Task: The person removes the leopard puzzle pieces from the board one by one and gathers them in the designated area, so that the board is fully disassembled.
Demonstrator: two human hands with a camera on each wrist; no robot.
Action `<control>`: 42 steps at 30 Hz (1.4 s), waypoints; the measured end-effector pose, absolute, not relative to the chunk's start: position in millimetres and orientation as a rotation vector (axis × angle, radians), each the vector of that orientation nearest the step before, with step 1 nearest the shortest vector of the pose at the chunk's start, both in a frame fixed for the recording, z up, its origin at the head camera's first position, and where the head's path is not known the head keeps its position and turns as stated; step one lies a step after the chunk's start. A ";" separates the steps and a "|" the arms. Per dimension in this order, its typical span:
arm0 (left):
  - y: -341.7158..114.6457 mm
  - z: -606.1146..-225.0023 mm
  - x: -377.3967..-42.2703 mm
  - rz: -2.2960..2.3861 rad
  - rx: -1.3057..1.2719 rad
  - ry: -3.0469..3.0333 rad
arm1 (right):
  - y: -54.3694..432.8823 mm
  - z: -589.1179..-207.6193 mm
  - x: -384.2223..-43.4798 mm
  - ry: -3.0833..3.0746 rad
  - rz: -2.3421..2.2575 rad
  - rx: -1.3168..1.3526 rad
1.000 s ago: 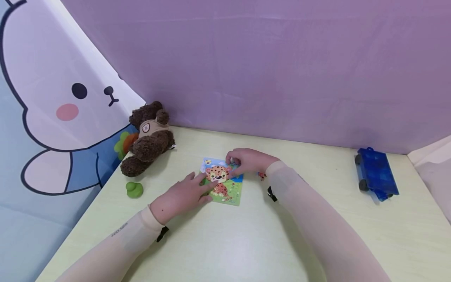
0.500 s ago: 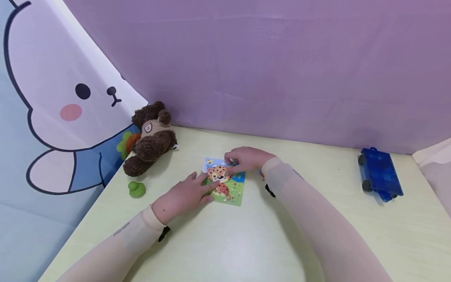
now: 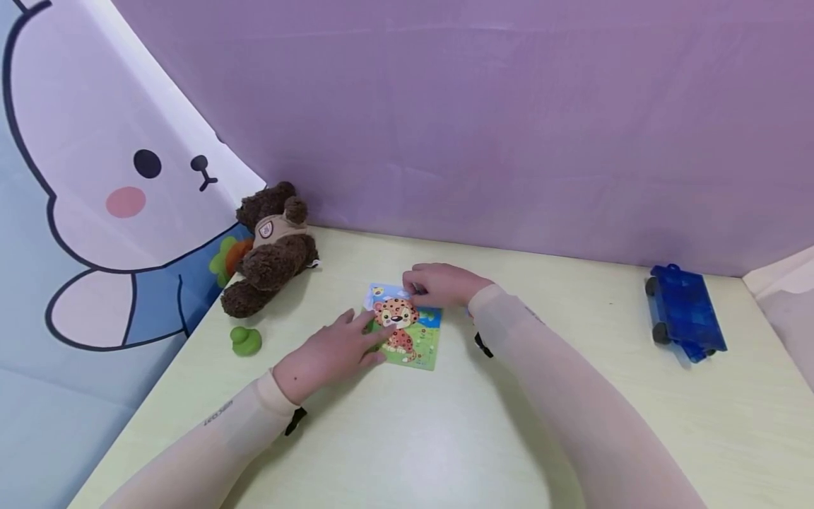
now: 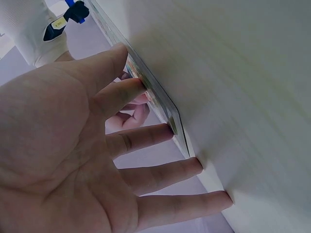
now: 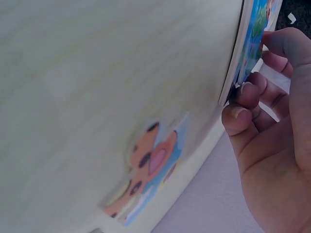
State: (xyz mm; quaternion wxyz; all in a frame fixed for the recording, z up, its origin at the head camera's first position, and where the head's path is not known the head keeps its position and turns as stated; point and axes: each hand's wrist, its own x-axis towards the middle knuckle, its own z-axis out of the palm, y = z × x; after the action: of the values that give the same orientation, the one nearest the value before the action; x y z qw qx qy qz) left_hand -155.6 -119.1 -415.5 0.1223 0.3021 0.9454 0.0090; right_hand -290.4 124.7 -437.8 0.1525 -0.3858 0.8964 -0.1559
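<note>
A small jigsaw puzzle (image 3: 425, 346) with a spotted leopard cub lies flat on the table. My left hand (image 3: 329, 357) spreads nearly straight fingers over its left side; in the left wrist view, some fingertips (image 4: 167, 128) touch the puzzle's edge and others reach the tabletop. At the upper right corner my right hand (image 3: 448, 285) curls its fingers, gripping there with the thumb toward the picture in the right wrist view. The fingers hide that corner, so any separate piece between them cannot be made out. A loose orange-spotted puzzle piece (image 5: 150, 167) lies beside the right wrist.
On the left, a brown teddy bear (image 3: 273, 258) leans by the wall cloth, with a green rubber duck (image 3: 245, 341) in front of it. A blue toy cart (image 3: 687, 311) stands at the far right. Purple cloth (image 3: 496, 127) hangs behind the table (image 3: 407, 438).
My right hand has shifted slightly up and left, and its thumb has drawn back from the cub's face, which shows more. The left hand stays in place on the puzzle.
</note>
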 end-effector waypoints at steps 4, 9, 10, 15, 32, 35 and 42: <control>-119.5 -415.4 -155.1 0.024 0.886 2.759 | 122.2 -439.9 -290.0 2.603 -0.458 -1.030; -120.2 -416.7 -155.2 0.021 0.899 2.770 | 120.9 -441.8 -290.1 2.577 -0.503 -0.941; -120.1 -416.7 -155.1 0.022 0.901 2.772 | 121.4 -441.0 -289.5 2.562 -0.526 -0.920; -119.3 -415.8 -155.4 0.030 0.891 2.767 | 128.6 -436.4 -285.8 2.489 -0.648 -0.858; -120.0 -420.5 -156.9 0.025 0.868 2.758 | 143.8 -443.2 -280.3 2.360 -0.896 -0.751; -120.1 -419.9 -156.6 0.023 0.868 2.760 | 145.5 -443.3 -279.3 2.375 -0.923 -0.741; -120.0 -418.5 -156.3 0.021 0.863 2.754 | 151.9 -439.9 -277.1 2.374 -0.995 -0.746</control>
State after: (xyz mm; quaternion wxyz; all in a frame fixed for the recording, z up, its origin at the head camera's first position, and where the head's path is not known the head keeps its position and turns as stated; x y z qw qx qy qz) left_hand -156.3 -120.0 -418.5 0.1272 0.2966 0.9465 0.0073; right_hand -277.1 151.9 -439.9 0.2288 -0.2710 0.8623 -0.3615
